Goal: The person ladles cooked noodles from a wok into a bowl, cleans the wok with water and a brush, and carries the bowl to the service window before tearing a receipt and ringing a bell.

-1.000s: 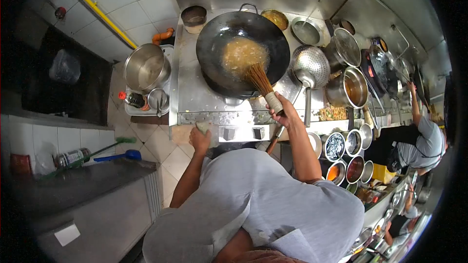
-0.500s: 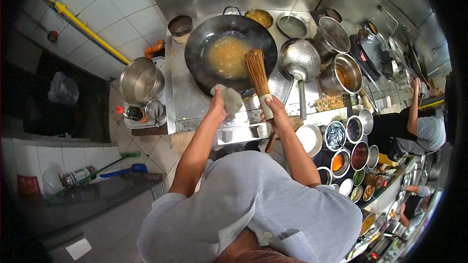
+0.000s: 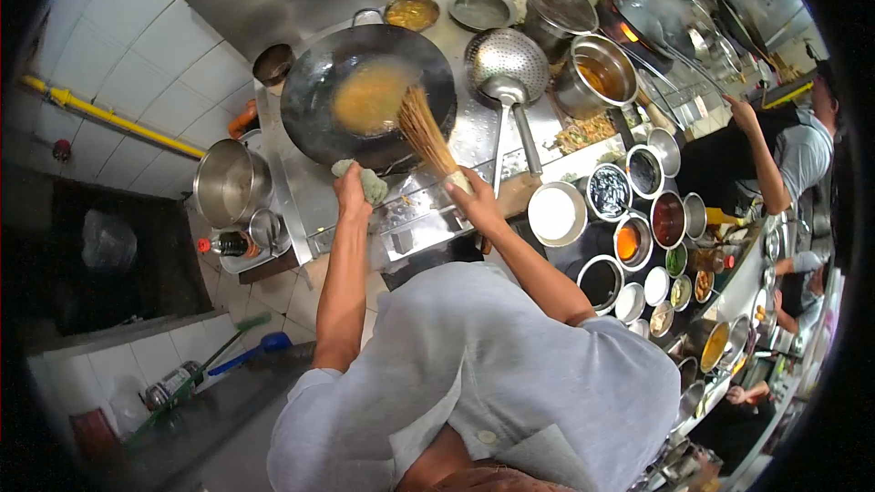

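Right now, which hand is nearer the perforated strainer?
Right. Right hand grips a brush, this side of the strainer; left hand is farther left, by the wok.

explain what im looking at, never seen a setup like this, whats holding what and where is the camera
There is no machine: these are a person's bare hands, and every picture comes from one camera on their head, looking down. The left hand grips a cloth by the near rim of the wok. The right hand holds a bundled brush, bristles over the wok's brownish liquid. A perforated strainer lies right of the wok on the steel counter. Other people stand farther right.
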{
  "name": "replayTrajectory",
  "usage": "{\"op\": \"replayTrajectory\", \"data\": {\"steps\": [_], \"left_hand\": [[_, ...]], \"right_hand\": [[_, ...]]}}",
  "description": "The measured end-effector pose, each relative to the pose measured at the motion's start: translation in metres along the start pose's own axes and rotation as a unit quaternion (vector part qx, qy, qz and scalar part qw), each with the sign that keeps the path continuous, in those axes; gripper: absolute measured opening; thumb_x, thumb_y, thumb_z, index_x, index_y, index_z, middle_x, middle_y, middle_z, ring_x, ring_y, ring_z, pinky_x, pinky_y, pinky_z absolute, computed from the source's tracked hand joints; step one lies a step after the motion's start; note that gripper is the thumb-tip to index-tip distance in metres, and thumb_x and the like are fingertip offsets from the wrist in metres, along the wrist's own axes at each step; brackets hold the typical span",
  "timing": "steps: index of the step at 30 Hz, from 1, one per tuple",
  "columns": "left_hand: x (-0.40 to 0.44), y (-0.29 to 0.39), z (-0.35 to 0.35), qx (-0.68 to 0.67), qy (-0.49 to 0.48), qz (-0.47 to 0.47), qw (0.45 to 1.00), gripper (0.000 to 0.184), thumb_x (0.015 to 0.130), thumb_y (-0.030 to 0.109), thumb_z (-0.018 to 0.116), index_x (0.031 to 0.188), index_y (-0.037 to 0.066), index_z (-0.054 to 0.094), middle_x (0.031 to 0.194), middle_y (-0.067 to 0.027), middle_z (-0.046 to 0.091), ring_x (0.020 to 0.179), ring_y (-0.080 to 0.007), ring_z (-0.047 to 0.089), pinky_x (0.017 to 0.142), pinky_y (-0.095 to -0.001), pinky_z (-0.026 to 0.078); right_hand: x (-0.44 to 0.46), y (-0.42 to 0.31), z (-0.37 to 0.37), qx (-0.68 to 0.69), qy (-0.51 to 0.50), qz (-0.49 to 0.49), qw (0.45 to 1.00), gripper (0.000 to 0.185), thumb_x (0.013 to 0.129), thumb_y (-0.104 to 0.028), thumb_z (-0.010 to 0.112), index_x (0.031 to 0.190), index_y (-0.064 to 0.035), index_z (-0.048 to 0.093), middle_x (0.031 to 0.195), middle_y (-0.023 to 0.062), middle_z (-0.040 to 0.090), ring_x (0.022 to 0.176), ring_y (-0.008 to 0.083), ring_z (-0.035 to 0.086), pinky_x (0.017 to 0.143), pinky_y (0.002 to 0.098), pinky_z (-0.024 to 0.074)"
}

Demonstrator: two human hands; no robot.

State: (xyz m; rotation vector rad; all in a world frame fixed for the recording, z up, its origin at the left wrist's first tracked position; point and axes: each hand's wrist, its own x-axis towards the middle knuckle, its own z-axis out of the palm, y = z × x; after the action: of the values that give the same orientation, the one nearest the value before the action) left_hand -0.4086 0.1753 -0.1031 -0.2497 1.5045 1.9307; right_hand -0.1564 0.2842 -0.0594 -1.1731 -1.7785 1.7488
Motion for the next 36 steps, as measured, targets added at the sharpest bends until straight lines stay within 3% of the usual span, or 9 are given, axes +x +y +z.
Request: {"op": "replayTrajectory", "data": {"steps": [1,3,7,14,18,24,30,34,36], "left_hand": [[-0.007,0.012,-0.008,0.028,-0.023,0.005,0.999,0.005,0.084,0.012,0.061,0.086,0.008,0.057,0.075,-0.0032,0.056,0.059,-0.0201,0.059,0.052,-0.0388,0.051],[-0.026,0.035,-0.021,0.056,-0.02,0.021,0.998,0.005,0.083,0.011,0.06,0.086,0.009,0.057,0.074,-0.0028,0.056,0.06,-0.0191,0.059,0.051,-0.0386,0.05],[-0.035,0.05,-0.039,0.14,0.034,0.113,0.983,0.014,0.079,0.01,0.06,0.093,0.007,0.059,0.08,-0.0036,0.057,0.066,-0.0182,0.06,0.055,-0.0365,0.05],[-0.074,0.091,-0.017,0.185,0.051,0.13,0.973,0.037,0.077,0.009,0.063,0.112,-0.002,0.058,0.098,-0.0074,0.062,0.081,-0.0206,0.062,0.07,-0.0329,0.051],[-0.08,0.105,-0.004,0.252,0.073,0.224,0.939,0.043,0.076,0.008,0.063,0.116,-0.006,0.053,0.103,-0.0132,0.062,0.088,-0.0242,0.062,0.08,-0.0343,0.05],[-0.094,0.118,0.016,0.34,0.106,0.271,0.894,0.05,0.074,0.009,0.066,0.118,-0.009,0.05,0.105,-0.0211,0.062,0.096,-0.031,0.062,0.089,-0.0384,0.047],[-0.103,0.108,0.031,0.38,0.127,0.376,0.836,0.054,0.075,0.011,0.07,0.12,-0.008,0.049,0.109,-0.025,0.061,0.1,-0.0379,0.061,0.093,-0.041,0.045],[-0.111,0.096,0.038,0.386,0.11,0.451,0.797,0.062,0.073,0.008,0.073,0.127,-0.009,0.046,0.117,-0.0272,0.058,0.11,-0.0428,0.058,0.097,-0.0433,0.044],[-0.117,0.089,0.039,0.39,0.102,0.457,0.793,0.064,0.073,0.007,0.073,0.129,-0.009,0.045,0.119,-0.0277,0.058,0.112,-0.0435,0.057,0.099,-0.044,0.044]], "right_hand": [[-0.014,-0.027,-0.004,0.003,0.004,0.056,0.998,0.059,0.089,-0.033,0.072,0.136,-0.0012,0.055,0.11,0.0203,0.07,0.099,0.0242,0.067,0.089,0.0363,0.0515],[-0.015,-0.001,-0.013,-0.009,0.03,-0.03,0.999,0.059,0.091,-0.03,0.071,0.137,0.0014,0.053,0.104,0.0161,0.07,0.086,0.0207,0.067,0.076,0.0337,0.0541],[-0.031,-0.016,-0.023,0.122,0.051,-0.035,0.991,0.061,0.093,-0.028,0.069,0.138,0.0054,0.047,0.087,0.007,0.066,0.059,0.0088,0.057,0.051,0.0245,0.0469],[-0.016,-0.043,-0.024,0.12,0.048,0.032,0.991,0.058,0.093,-0.031,0.069,0.137,0.0018,0.051,0.088,0.0068,0.066,0.057,0.0108,0.058,0.047,0.0251,0.047],[0.002,-0.057,-0.01,0.118,0.04,0.052,0.991,0.058,0.092,-0.031,0.069,0.137,0.0002,0.051,0.089,0.0067,0.065,0.058,0.0109,0.058,0.045,0.0251,0.0475],[0.028,-0.066,0.016,0.095,0.026,0.046,0.994,0.059,0.092,-0.027,0.07,0.138,0.0025,0.05,0.1,0.0133,0.066,0.069,0.0146,0.063,0.049,0.0267,0.0525],[0.052,-0.08,0.039,0.067,-0.014,0.01,0.998,0.071,0.09,-0.028,0.071,0.15,-0.0105,0.038,0.113,0.0178,0.066,0.067,0.0174,0.065,0.054,0.0301,0.0535],[0.086,-0.061,0.068,-0.035,-0.033,-0.093,0.995,0.086,0.083,-0.032,0.075,0.155,-0.0131,0.031,0.121,0.0255,0.065,0.083,0.0324,0.07,0.082,0.0401,0.0546],[0.081,-0.069,0.075,-0.015,-0.084,-0.013,0.996,0.087,0.082,-0.033,0.074,0.156,-0.0141,0.03,0.117,0.0276,0.066,0.097,0.039,0.069,0.091,0.0421,0.0513]]}}
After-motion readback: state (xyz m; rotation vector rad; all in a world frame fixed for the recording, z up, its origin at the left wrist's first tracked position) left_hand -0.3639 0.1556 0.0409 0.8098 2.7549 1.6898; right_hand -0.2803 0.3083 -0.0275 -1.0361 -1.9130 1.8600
